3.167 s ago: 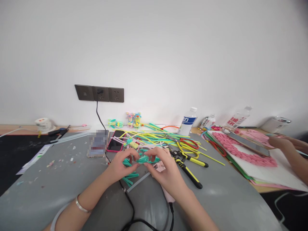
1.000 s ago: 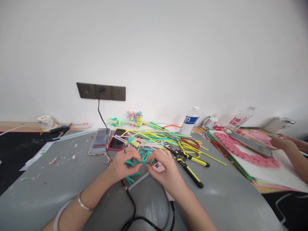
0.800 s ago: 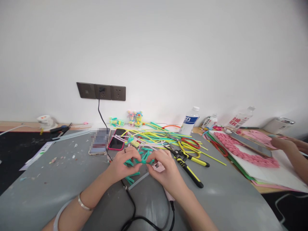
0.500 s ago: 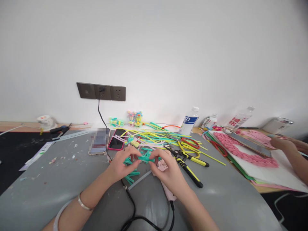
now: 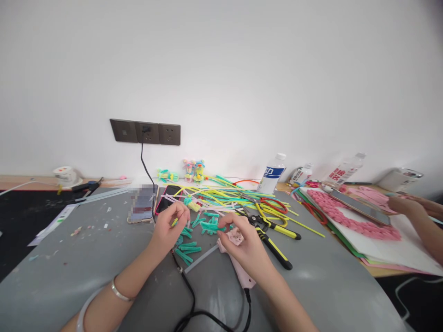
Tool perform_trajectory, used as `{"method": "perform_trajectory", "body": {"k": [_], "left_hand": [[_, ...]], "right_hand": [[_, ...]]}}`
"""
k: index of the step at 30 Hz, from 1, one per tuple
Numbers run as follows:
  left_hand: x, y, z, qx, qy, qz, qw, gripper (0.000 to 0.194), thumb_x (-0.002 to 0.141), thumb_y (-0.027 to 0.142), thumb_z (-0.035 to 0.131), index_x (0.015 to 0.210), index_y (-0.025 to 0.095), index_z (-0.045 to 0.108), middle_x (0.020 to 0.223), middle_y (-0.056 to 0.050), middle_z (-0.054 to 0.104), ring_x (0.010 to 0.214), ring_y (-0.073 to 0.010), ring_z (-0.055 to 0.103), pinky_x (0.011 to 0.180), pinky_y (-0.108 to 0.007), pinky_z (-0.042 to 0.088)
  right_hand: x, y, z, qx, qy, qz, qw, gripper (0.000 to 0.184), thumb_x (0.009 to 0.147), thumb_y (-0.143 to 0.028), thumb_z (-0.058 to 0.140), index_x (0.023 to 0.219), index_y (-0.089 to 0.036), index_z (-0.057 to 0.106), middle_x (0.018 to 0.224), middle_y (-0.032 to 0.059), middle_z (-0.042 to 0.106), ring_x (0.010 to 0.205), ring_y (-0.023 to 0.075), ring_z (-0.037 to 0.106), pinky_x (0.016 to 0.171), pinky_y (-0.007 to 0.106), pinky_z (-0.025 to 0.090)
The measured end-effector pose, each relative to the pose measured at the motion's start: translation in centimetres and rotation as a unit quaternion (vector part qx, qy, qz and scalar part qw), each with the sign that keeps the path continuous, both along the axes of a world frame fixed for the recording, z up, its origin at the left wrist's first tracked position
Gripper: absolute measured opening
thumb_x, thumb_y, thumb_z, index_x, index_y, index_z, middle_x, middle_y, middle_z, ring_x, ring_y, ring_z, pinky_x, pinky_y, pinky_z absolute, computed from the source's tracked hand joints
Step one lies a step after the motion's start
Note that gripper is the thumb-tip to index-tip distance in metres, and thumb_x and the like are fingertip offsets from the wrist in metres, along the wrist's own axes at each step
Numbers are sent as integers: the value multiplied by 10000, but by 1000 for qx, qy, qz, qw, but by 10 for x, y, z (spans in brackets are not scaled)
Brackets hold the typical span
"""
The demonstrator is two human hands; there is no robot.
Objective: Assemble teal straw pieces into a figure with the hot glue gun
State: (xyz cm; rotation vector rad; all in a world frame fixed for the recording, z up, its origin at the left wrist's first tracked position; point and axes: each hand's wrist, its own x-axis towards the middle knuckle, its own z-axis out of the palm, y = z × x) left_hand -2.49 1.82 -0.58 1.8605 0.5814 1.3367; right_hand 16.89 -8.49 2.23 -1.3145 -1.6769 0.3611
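My right hand (image 5: 238,237) pinches a short teal pipe-cleaner piece (image 5: 212,226) by its right end, thumb and index finger together. My left hand (image 5: 170,228) is off that piece, to its left, with curled fingers pressed together. A bit of yellow shows in the gap of the left hand; whether it is held I cannot tell. Cut teal pipe-cleaner lengths (image 5: 188,249) lie between the hands on the grey table. Partly behind my right hand lies a pink glue gun (image 5: 242,274), near a translucent glue stick (image 5: 201,259).
Behind the hands spreads a pile of yellow, teal and lilac pipe cleaners (image 5: 221,196). Yellow-black pliers (image 5: 273,246) and red-handled scissors (image 5: 275,206) lie right. Two phones are left, one pink-edged (image 5: 168,198). A bottle (image 5: 272,175) stands behind. Another person's hands (image 5: 411,210) are far right.
Both hands held the teal piece; now my left hand has let go and drawn back left and up. My right hand still holds it, shifted slightly right.
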Motion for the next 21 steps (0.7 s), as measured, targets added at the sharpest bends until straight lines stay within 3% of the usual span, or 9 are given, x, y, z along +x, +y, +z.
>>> {"method": "perform_trajectory", "body": {"k": [5, 12, 17, 21], "left_hand": [[1, 5, -1, -70, -44, 44, 996, 303, 888, 308, 631, 679, 196, 442, 730, 16, 503, 666, -123, 497, 602, -212, 448], [0, 6, -2, -97, -31, 28, 994, 148, 810, 255, 727, 724, 173, 639, 730, -6, 612, 701, -146, 583, 654, -231, 513], [-1, 4, 1, -52, 12, -11, 998, 195, 900, 332, 636, 834, 167, 717, 853, -65, 695, 796, -182, 642, 666, -243, 532], [-2, 0, 2, -7, 36, -96, 995, 297, 957, 417, 548, 1022, 171, 701, 959, -93, 700, 828, -190, 647, 701, -266, 547]], "right_hand": [[2, -1, -2, -24, 15, -2, 1000, 46, 881, -185, 573, 891, -228, 586, 857, 13, 623, 850, 204, 564, 791, 316, 390], [4, 0, -2, -40, 49, 5, 998, 13, 885, -215, 579, 881, -220, 590, 835, 12, 610, 823, 198, 564, 766, 304, 396], [4, 1, -1, -67, 86, 22, 994, 29, 893, -243, 590, 886, -216, 594, 821, 4, 595, 786, 181, 562, 722, 287, 395], [2, 3, -2, -87, 120, 34, 988, 53, 897, -261, 585, 883, -210, 585, 809, -1, 571, 769, 172, 556, 709, 278, 405]]}}
